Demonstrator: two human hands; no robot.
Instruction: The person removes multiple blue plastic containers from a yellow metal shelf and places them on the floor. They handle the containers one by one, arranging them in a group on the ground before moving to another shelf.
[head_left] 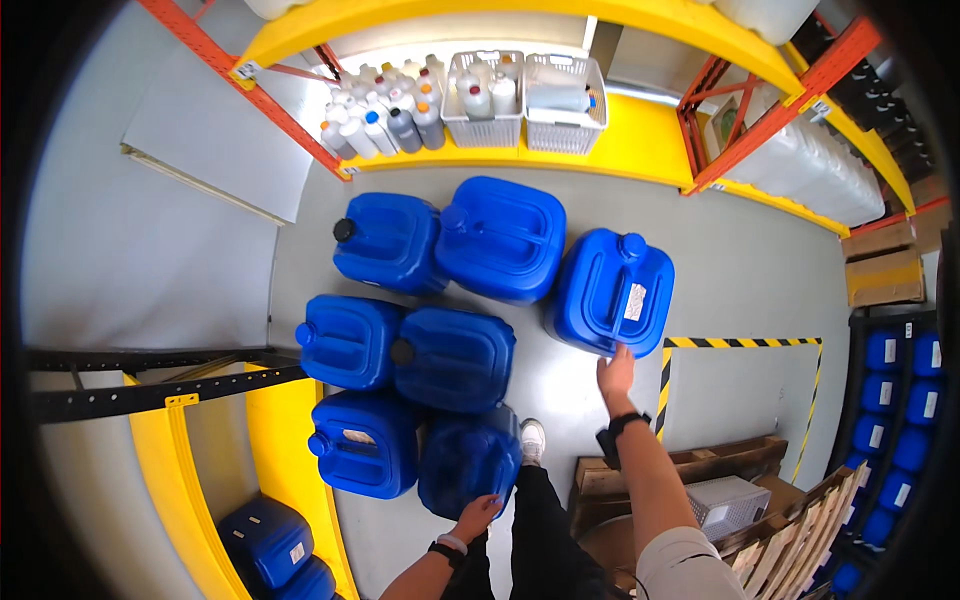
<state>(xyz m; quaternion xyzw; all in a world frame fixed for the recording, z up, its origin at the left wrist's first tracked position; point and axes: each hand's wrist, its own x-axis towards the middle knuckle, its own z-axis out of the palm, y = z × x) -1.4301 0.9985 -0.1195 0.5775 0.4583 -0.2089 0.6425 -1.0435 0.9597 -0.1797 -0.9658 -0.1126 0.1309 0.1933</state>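
Observation:
Several blue plastic jerrycans stand on the grey floor in a loose group. My right hand reaches forward to the jerrycan standing apart at the right, its fingers closed at the near edge of the top. That jerrycan has a blue cap and a white label. My left hand rests with fingers extended on the near edge of the closest jerrycan, beside my leg. Left of it is a labelled jerrycan. Farther ahead are a dark-capped jerrycan, a blue-capped one and two more at the back.
A yellow shelf ahead carries bottles and two white baskets. Striped tape marks the floor at right. Wooden pallets and a grey crate lie at my right. A yellow rack stands at left.

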